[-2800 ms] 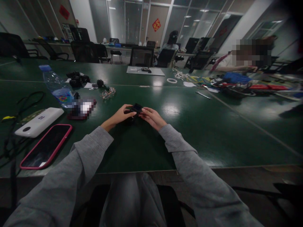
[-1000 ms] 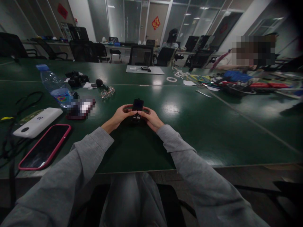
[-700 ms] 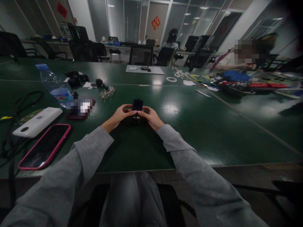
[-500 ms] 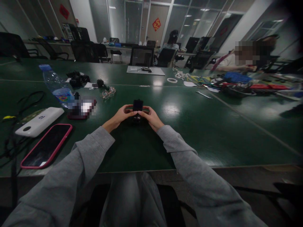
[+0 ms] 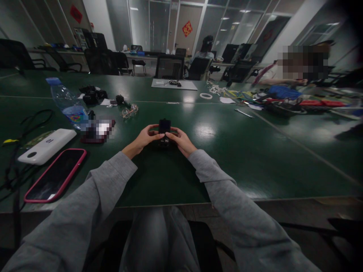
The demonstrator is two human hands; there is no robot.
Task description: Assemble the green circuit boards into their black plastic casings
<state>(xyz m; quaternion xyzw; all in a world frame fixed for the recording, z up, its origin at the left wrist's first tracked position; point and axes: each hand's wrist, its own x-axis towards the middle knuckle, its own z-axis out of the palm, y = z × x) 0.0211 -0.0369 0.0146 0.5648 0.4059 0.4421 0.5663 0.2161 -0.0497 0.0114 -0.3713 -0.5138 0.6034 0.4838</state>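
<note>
Upright at the middle of the green table (image 5: 181, 173) is a small black boxy device (image 5: 165, 126) with a dark screen facing me; its exact kind is unclear. My left hand (image 5: 145, 136) grips it from the left, thumb on the lower front and fingers around the side. From the right, my right hand (image 5: 181, 139) holds it the same way, its thumb tip close to the left one. The fingertips behind the device are hidden. Both forearms, in grey sleeves, reach in over the table's near edge.
To the left lie a phone in a pink case (image 5: 56, 175), a white power bank (image 5: 48, 146), a plastic bottle (image 5: 66, 104) and black cables. Eyeglasses (image 5: 130, 111) lie farther back. At right are a tape roll (image 5: 205, 96), a thin metal tool (image 5: 244, 113) and piled cables. People sit beyond.
My hands and the black device stay in nearly the same place. At the far right, the person at the table has shifted slightly.
</note>
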